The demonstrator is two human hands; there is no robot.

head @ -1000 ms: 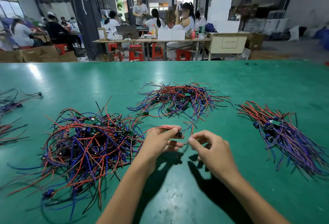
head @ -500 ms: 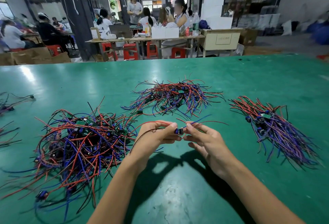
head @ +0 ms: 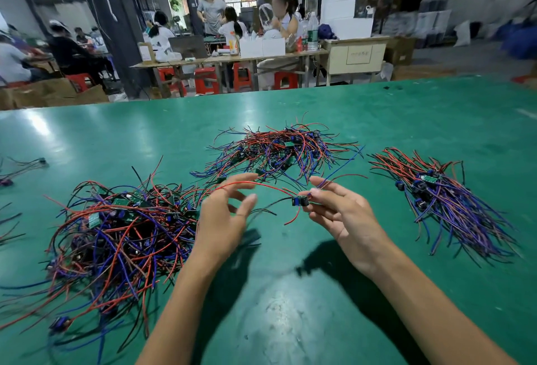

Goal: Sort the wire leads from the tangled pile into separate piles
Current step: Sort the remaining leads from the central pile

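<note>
No bins or trays hold the wires; they lie loose in heaps on the glossy green desk (head: 290, 306). Three main heaps show: a large tangled pile of red, blue and black wire leads (head: 116, 237) at near left, a flatter red-and-blue pile (head: 276, 149) at far centre, and a combed-out purple, blue and red pile (head: 453, 205) at right. A few stray dark leads (head: 17, 167) lie at the far left edge.

Between the heaps, above the desk, the right hand (head: 345, 216) pinches a small blue-and-black component with red and black wire leads (head: 300, 200) between thumb and fingertips, its other fingers spread loosely. The left hand (head: 223, 216) is beside it with fingers straight and apart, and the red lead arches across its fingertips.

Beyond the desk is a dim workshop with seated and standing people, long wooden tables (head: 232, 59), red plastic stools (head: 206, 80), white boxes and cardboard cartons.
</note>
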